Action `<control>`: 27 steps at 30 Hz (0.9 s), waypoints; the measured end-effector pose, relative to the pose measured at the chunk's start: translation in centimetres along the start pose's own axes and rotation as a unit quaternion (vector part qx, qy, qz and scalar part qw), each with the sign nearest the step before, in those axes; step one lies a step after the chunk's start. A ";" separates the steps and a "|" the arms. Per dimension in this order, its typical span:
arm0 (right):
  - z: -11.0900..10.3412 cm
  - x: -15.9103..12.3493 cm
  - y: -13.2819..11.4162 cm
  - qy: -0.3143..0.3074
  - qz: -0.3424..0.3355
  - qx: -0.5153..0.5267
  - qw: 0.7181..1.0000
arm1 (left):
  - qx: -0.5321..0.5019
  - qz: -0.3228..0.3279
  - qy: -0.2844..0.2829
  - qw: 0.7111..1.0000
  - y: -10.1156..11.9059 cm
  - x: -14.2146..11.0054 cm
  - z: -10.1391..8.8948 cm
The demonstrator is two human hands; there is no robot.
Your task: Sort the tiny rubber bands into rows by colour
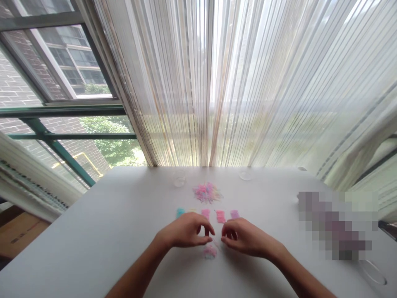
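My left hand (189,231) is held just above the white table, its thumb and forefinger curved with a small gap between the tips. Facing it, my right hand (243,238) has its fingers curled in and its thumb pressed against them; whatever they pinch is too small to make out. Below and between both hands lies a small pile of thin pastel pieces (210,251), mostly pink. Beyond the hands runs a row of colour bunches: teal (180,212), pale yellow (192,210), pink (205,213), coral pink (220,216) and purple (235,214). My left hand partly covers the teal and yellow ones.
A larger mixed heap of pastel pieces (207,193) lies farther back. Two clear round dishes, one left (180,181) and one right (246,176), stand near the far edge. A blurred-out object (335,225) lies at right, beside a clear loop (374,273). Striped curtains hang behind the table.
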State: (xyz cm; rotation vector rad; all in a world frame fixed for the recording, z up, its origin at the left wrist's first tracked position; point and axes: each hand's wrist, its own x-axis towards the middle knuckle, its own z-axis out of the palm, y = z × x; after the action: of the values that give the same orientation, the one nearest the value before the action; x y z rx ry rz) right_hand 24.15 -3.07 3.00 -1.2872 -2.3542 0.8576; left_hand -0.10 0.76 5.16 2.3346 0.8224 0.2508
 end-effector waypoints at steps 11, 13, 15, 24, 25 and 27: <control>2.2 -1.6 0.4 0.037 0.003 -0.024 0.999 | 0.035 0.004 0.029 0.999 -1.3 0.5 3.1; 2.6 -1.4 0.6 0.050 0.003 -0.033 0.998 | 0.034 0.000 0.029 0.999 -1.3 0.4 3.2; 3.0 -1.2 0.8 0.062 0.001 -0.043 0.997 | 0.034 -0.005 0.026 0.999 -1.2 0.3 3.2; 3.1 -1.3 0.9 0.075 -0.026 -0.028 0.996 | 0.032 -0.012 0.009 0.999 -1.2 0.2 3.2; 3.0 -1.3 0.9 0.075 -0.032 -0.026 0.996 | 0.027 -0.011 0.006 1.000 -1.2 0.2 3.2; 3.1 -1.3 0.9 0.077 -0.045 -0.020 0.996 | 0.018 -0.010 0.004 1.000 -1.3 0.1 3.0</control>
State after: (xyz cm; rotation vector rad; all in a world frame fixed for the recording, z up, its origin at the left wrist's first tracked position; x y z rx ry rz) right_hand 23.74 -4.84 0.03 -1.2069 -2.2985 0.6618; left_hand 0.48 0.02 2.01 2.3595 0.8606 0.2386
